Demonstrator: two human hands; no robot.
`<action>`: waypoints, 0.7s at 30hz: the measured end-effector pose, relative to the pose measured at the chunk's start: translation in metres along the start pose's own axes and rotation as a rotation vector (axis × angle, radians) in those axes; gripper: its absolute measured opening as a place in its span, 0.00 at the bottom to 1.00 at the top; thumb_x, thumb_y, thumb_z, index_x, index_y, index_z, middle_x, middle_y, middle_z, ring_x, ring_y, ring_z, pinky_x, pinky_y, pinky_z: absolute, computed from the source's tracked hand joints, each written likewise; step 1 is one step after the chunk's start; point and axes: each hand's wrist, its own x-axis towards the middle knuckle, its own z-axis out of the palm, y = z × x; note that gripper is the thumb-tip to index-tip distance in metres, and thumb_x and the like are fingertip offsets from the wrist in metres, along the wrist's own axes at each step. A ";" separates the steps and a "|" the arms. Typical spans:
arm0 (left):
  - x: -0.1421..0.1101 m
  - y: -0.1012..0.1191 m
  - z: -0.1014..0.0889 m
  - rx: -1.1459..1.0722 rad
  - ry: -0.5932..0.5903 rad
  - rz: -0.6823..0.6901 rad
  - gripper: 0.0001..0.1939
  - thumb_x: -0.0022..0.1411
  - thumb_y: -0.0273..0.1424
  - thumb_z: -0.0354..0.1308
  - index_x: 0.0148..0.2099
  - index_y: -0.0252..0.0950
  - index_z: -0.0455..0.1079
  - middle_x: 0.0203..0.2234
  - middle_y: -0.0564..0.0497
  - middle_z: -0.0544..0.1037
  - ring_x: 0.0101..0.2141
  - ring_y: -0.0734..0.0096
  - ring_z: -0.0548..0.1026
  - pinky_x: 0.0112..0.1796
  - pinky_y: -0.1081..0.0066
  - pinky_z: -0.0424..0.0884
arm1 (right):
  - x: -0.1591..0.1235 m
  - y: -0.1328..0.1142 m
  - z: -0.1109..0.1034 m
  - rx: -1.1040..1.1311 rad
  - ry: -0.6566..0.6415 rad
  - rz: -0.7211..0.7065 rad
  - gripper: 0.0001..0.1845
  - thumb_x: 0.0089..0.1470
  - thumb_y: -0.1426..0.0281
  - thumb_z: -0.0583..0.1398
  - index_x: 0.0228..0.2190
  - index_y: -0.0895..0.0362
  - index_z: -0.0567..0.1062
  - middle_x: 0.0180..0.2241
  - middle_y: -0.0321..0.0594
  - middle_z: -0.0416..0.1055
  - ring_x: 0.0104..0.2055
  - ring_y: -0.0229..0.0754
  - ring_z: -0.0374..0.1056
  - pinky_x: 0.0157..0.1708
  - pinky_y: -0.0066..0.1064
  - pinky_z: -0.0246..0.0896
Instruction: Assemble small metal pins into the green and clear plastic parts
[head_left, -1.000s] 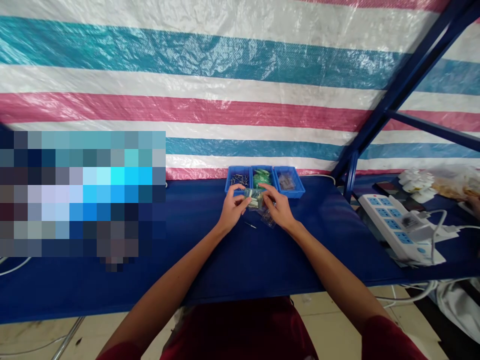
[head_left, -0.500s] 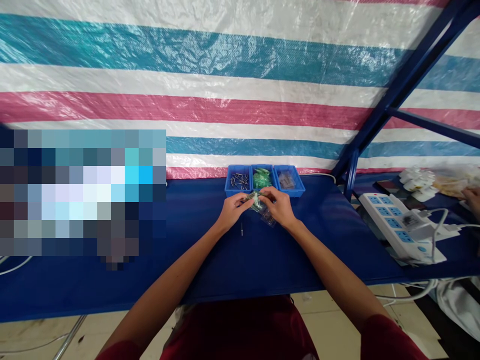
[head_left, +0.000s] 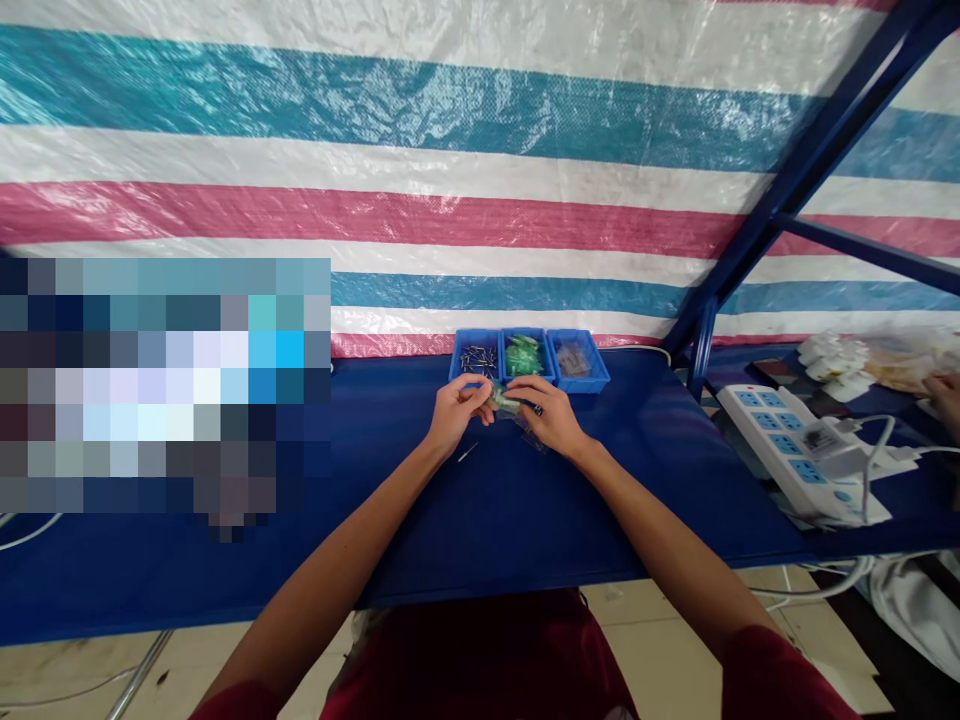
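Both hands close on a small packet, mid-table and just in front of three blue bins

The left hand (head_left: 459, 410) pinches the left end of the small packet (head_left: 504, 403) between thumb and bent fingers; the right hand (head_left: 551, 412) pinches its other end, fingers curled over. The small packet is see-through with something pale green inside (its exact contents are too small to make out). The bins' front walls sit close beyond the fingertips, so the room towards the back is tight, while the blue tabletop (head_left: 615, 500) runs a good way from the hands to its near edge, with the forearms crossing that edge. A thin metal pin (head_left: 467, 452) lies beside the left wrist, and a clear bag (head_left: 534, 438) lies partly under the right hand.

The left bin (head_left: 453, 360) holds metal pins, the middle bin (head_left: 527, 331) green packets, the right bin (head_left: 585, 385) clear ones. Well to the right, past a blue frame post (head_left: 703, 345), are a white power strip (head_left: 791, 450) with plugs and cables, white adapters (head_left: 836, 368) and another person's hand (head_left: 945, 398) by a plastic bag. A striped sheet (head_left: 450, 220) hangs behind; pale floor tiles (head_left: 652, 650) show below. Pixelation hides the far left.
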 end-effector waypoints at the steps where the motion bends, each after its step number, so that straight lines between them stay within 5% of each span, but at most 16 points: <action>1: 0.000 0.000 -0.001 0.026 -0.008 0.013 0.20 0.55 0.46 0.60 0.36 0.32 0.69 0.18 0.53 0.71 0.18 0.75 0.69 0.21 0.73 0.67 | 0.000 0.001 0.000 -0.009 0.008 0.038 0.12 0.60 0.67 0.53 0.36 0.54 0.76 0.40 0.45 0.73 0.44 0.45 0.69 0.47 0.39 0.64; 7: -0.001 0.003 -0.001 0.267 -0.047 0.145 0.16 0.52 0.41 0.63 0.27 0.32 0.71 0.26 0.50 0.73 0.22 0.77 0.68 0.24 0.74 0.67 | 0.001 -0.002 0.001 0.008 0.026 0.240 0.11 0.58 0.64 0.55 0.33 0.56 0.74 0.28 0.39 0.73 0.29 0.40 0.68 0.33 0.30 0.64; 11: -0.004 0.006 0.002 0.172 -0.129 0.000 0.19 0.52 0.37 0.64 0.44 0.35 0.69 0.19 0.56 0.72 0.19 0.74 0.70 0.24 0.73 0.69 | -0.001 -0.003 0.001 0.087 0.063 0.323 0.14 0.56 0.62 0.57 0.42 0.56 0.72 0.27 0.37 0.73 0.25 0.38 0.67 0.30 0.29 0.64; 14: -0.003 0.007 0.003 0.072 -0.054 -0.007 0.21 0.51 0.36 0.65 0.46 0.36 0.65 0.16 0.58 0.71 0.17 0.74 0.70 0.22 0.74 0.69 | -0.001 -0.003 -0.002 0.079 0.051 0.176 0.16 0.60 0.61 0.53 0.44 0.54 0.73 0.41 0.44 0.73 0.39 0.42 0.70 0.38 0.34 0.67; 17: -0.001 0.005 0.001 -0.012 -0.012 -0.020 0.18 0.51 0.37 0.66 0.41 0.34 0.67 0.16 0.57 0.72 0.17 0.75 0.70 0.21 0.74 0.68 | -0.001 0.000 -0.002 0.028 0.021 -0.032 0.18 0.58 0.59 0.56 0.46 0.54 0.74 0.56 0.48 0.61 0.55 0.48 0.62 0.50 0.41 0.63; 21: 0.002 0.002 -0.002 -0.102 -0.007 -0.066 0.18 0.49 0.39 0.67 0.37 0.31 0.73 0.20 0.52 0.75 0.20 0.74 0.72 0.23 0.73 0.70 | -0.001 0.007 0.002 -0.051 0.009 -0.108 0.20 0.54 0.57 0.60 0.46 0.53 0.75 0.56 0.49 0.61 0.57 0.51 0.60 0.52 0.45 0.61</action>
